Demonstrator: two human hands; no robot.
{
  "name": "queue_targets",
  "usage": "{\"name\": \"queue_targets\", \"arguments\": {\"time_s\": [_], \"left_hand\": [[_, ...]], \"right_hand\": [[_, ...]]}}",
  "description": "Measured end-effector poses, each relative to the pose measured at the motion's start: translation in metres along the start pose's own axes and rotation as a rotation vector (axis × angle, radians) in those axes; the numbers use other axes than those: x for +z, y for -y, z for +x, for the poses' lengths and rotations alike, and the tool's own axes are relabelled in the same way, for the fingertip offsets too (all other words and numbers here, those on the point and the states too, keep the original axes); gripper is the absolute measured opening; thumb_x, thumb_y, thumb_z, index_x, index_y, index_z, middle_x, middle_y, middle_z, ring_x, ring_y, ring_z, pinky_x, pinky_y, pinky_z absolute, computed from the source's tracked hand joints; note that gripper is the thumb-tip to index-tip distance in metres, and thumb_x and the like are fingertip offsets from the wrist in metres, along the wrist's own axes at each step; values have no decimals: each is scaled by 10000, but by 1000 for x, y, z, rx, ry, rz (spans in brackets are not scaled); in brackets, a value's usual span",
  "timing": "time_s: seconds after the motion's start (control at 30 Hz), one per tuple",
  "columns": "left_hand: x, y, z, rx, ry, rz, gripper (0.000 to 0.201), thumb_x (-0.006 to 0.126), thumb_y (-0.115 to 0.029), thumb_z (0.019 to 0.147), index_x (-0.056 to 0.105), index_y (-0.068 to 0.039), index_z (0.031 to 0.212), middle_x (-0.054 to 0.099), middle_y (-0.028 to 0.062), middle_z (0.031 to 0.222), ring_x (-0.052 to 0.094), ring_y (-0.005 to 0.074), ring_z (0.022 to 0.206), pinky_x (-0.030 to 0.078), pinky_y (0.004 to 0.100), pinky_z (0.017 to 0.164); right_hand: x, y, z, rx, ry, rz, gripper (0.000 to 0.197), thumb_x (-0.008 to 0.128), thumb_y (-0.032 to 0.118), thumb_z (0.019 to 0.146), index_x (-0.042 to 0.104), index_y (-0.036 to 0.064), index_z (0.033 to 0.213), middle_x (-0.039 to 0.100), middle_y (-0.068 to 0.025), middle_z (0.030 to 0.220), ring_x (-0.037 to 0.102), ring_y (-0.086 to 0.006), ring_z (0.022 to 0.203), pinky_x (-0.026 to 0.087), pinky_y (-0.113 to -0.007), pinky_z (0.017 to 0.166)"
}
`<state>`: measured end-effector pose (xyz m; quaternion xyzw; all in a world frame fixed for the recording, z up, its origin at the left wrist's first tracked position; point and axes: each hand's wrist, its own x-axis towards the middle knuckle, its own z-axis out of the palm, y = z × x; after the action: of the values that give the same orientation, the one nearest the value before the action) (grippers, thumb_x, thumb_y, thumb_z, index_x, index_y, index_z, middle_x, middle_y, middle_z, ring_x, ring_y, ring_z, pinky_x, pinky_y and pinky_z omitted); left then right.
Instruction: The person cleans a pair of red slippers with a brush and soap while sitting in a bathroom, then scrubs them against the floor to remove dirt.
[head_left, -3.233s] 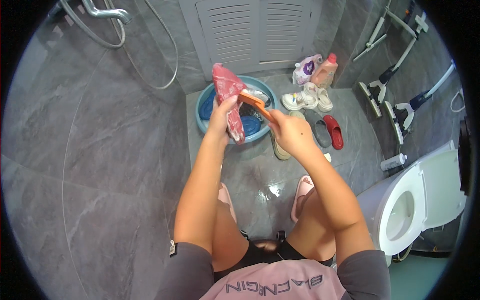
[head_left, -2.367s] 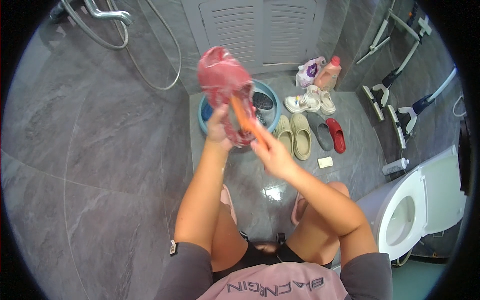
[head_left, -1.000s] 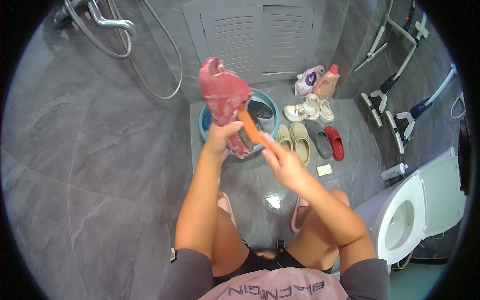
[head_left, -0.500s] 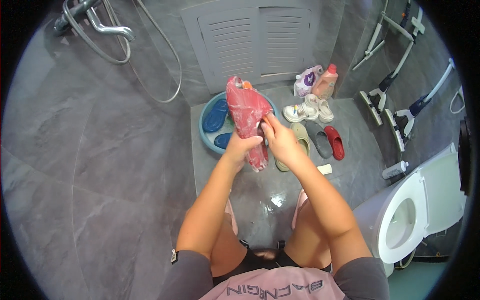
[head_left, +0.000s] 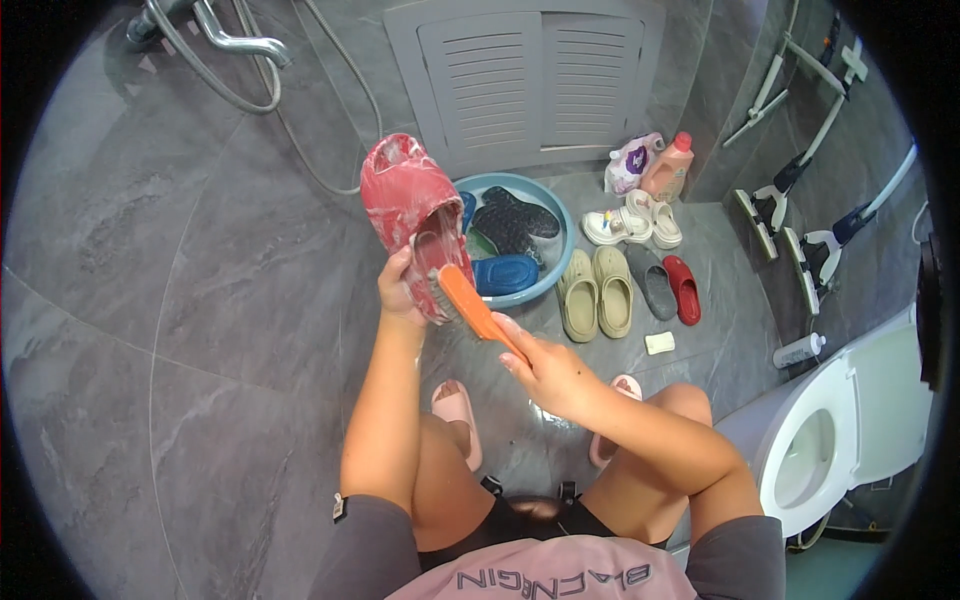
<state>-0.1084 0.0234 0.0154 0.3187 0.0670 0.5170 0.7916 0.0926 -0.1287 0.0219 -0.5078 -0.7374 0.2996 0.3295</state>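
My left hand [head_left: 400,288] is closed round the heel end of a red slipper [head_left: 405,195] streaked with white suds. The slipper is held up left of the blue basin [head_left: 566,255], its toe away from me and its foot opening showing. In my right hand [head_left: 548,375] is the handle of an orange scrubbing brush [head_left: 468,300]. The brush's bristles lie at the slipper's heel end, on the inner sole. Blue slippers [head_left: 506,274] and a dark, dotted slipper [head_left: 515,225] sit in the basin's water.
Right of the basin stand beige clogs [head_left: 612,290], white clogs [head_left: 655,220], a grey slipper [head_left: 652,283] and another red slipper [head_left: 682,290]. A soap bar [head_left: 659,343] lies nearer. Beyond are a pink bottle [head_left: 668,168], mops [head_left: 765,215] and a toilet [head_left: 800,460].
The red slipper has moved left and turned so its opening shows. The brush, mostly hidden before, is now in plain view at the heel, and my right hand has come nearer to me.
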Motion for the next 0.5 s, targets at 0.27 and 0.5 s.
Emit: {"name": "queue_targets", "arguments": {"time_s": [0.27,0.5], "left_hand": [[27,42,8,67,-79,275,511,576,-208,845,450,-50,1314,561,112,1247,572,263,1127,461,412,975],[57,95,10,-133,-14,242,652,615,-188,825,329,-54,1396,492,104,1307,523,244,1186,434,402,998]], "right_hand": [[-13,-14,42,-70,-324,-209,474,478,206,954,372,250,1414,553,-245,895,595,-465,713,499,-523,642],[-51,-26,80,27,-509,-392,133,478,161,919,523,42,959,556,-237,898,583,-446,779,476,-512,685]]}}
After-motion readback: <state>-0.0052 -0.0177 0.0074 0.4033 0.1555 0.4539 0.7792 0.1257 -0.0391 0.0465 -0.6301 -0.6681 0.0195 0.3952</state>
